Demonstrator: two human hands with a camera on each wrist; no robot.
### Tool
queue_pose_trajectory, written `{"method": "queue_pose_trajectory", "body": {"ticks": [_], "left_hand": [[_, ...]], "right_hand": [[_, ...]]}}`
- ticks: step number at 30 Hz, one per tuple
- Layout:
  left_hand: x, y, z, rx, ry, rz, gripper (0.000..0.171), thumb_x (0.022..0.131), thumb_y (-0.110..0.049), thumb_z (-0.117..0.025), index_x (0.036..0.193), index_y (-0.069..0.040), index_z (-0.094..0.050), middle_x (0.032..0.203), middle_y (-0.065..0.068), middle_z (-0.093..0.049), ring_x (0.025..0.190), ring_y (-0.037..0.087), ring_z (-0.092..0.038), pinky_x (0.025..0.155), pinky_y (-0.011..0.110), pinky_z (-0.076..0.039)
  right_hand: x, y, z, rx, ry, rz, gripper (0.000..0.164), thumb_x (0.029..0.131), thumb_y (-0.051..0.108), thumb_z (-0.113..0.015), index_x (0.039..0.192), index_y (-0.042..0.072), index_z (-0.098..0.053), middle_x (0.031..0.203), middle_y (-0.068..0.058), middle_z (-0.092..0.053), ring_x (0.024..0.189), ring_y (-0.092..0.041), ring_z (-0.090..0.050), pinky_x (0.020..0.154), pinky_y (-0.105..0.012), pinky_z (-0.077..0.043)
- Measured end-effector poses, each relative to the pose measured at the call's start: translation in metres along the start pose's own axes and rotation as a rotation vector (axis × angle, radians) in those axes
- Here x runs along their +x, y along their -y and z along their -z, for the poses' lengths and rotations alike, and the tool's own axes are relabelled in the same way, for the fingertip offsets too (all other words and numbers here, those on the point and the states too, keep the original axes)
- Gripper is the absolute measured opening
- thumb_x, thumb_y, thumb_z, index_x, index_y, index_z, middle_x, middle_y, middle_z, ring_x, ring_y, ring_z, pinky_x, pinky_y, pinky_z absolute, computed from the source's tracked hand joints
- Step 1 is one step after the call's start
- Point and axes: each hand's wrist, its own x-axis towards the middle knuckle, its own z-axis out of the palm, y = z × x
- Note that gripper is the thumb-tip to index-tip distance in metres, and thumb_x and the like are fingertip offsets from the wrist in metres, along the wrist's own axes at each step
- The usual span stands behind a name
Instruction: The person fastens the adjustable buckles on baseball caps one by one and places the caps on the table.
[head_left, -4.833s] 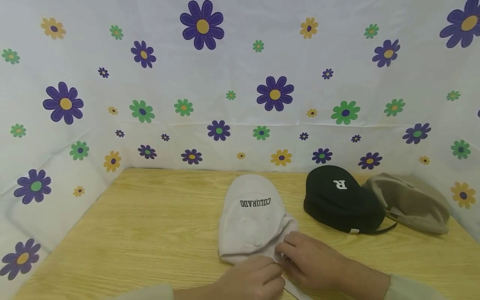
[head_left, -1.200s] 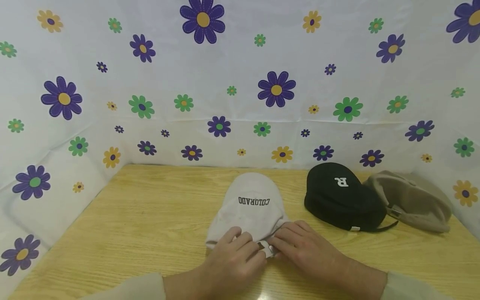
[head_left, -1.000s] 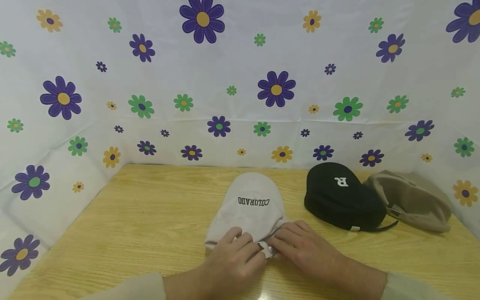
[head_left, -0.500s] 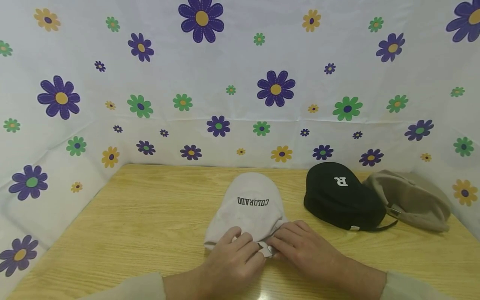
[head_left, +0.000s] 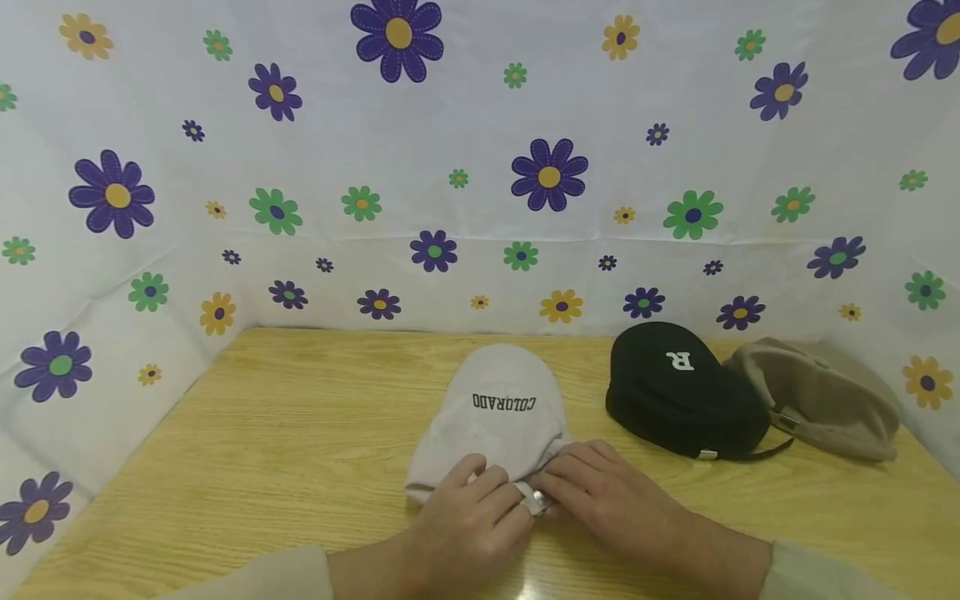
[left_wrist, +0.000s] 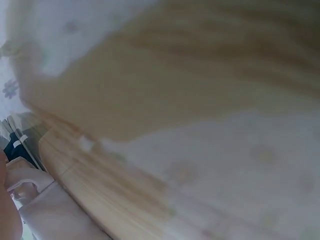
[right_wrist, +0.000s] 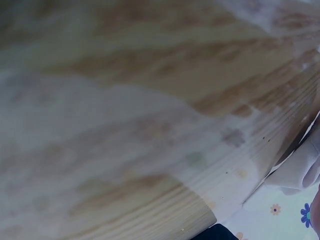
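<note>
A pale baseball cap (head_left: 498, 417) lettered COLORADO lies on the table, its lettering upside down to me and its back opening toward me. My left hand (head_left: 472, 517) grips the back edge with curled fingers, left of the strap. On the other side my right hand (head_left: 611, 504) pinches the strap end beside a shiny metal buckle (head_left: 537, 500). Fingers cover most of the strap, so whether it is fastened cannot be seen. Part of the cap (left_wrist: 60, 215) shows at the lower left in the left wrist view; the right wrist view catches its fabric (right_wrist: 297, 167) at the right edge.
A black cap (head_left: 678, 408) with a white R stands at the back right, its strap end sticking out. Against it leans a brown cap (head_left: 825, 400). A white flowered cloth (head_left: 450, 150) walls the wooden table (head_left: 285, 417) at the back and sides.
Since the oldest frame, the loose strap end that hung toward me has left view, and the hands now sit on either side of the buckle. Over the last second the buckle tilts slightly and glints.
</note>
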Motion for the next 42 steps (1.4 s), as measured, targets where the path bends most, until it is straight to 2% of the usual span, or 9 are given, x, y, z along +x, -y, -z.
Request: {"method": "queue_pose_trajectory", "body": {"ticks": [9,17,25,29,34,37,42], "left_hand": [[-0.004,0.0,-0.002,-0.007,0.015,0.023,0.022,0.092,-0.017,-0.05,0.075,-0.015,-0.064,0.072,-0.005,-0.062,0.069,0.014,-0.056,0.073,0.033,-0.045],[-0.006,0.001,-0.001,-0.003,0.044,0.014,0.024,0.094,-0.021,-0.05,0.088,-0.015,-0.073,0.081,-0.004,-0.067,0.074,0.015,-0.058,0.075,0.034,-0.046],[-0.006,0.002,0.001,-0.03,0.054,-0.001,0.026,0.096,-0.019,-0.048,0.085,-0.015,-0.072,0.081,-0.004,-0.066,0.076,0.014,-0.058,0.076,0.032,-0.047],[-0.005,0.003,0.0,-0.047,0.027,-0.013,0.027,0.097,-0.017,-0.047,0.083,-0.014,-0.071,0.08,-0.004,-0.065,0.075,0.013,-0.059,0.075,0.031,-0.047],[0.001,0.006,0.002,-0.045,-0.069,-0.042,0.025,0.096,-0.015,-0.049,0.081,-0.013,-0.07,0.079,-0.004,-0.064,0.074,0.012,-0.058,0.071,0.029,-0.046],[0.005,0.008,0.004,-0.043,-0.109,-0.056,0.024,0.095,-0.013,-0.05,0.08,-0.012,-0.069,0.079,-0.003,-0.064,0.073,0.012,-0.059,0.07,0.028,-0.046],[0.006,0.008,0.006,-0.056,-0.102,-0.052,0.022,0.094,-0.013,-0.052,0.08,-0.012,-0.069,0.078,-0.004,-0.064,0.073,0.012,-0.058,0.069,0.027,-0.046]], "right_hand": [[0.0,0.0,0.0,0.018,0.0,0.013,0.03,0.097,0.03,-0.062,0.124,0.017,-0.065,0.117,0.008,-0.062,0.109,-0.009,-0.055,0.092,-0.028,-0.047],[0.0,0.0,0.0,0.032,-0.005,0.005,0.029,0.1,0.033,-0.057,0.123,0.018,-0.065,0.116,0.009,-0.062,0.109,-0.008,-0.054,0.091,-0.028,-0.047],[0.0,-0.001,0.0,0.027,-0.004,0.018,0.028,0.099,0.032,-0.058,0.123,0.018,-0.065,0.116,0.01,-0.062,0.107,-0.008,-0.054,0.089,-0.027,-0.047],[0.0,-0.002,0.0,0.028,-0.021,0.031,0.028,0.101,0.032,-0.055,0.123,0.018,-0.065,0.115,0.009,-0.062,0.107,-0.008,-0.054,0.089,-0.027,-0.046],[-0.001,-0.001,-0.001,0.038,-0.046,0.041,0.028,0.102,0.033,-0.052,0.122,0.017,-0.065,0.115,0.008,-0.063,0.106,-0.008,-0.054,0.089,-0.027,-0.046],[0.0,-0.001,0.0,0.043,-0.041,0.043,0.027,0.1,0.031,-0.057,0.122,0.017,-0.065,0.115,0.009,-0.063,0.106,-0.008,-0.054,0.088,-0.026,-0.046],[0.0,-0.002,0.001,0.051,-0.014,0.044,0.028,0.098,0.03,-0.062,0.123,0.018,-0.065,0.115,0.009,-0.063,0.106,-0.008,-0.054,0.089,-0.026,-0.046]]}}
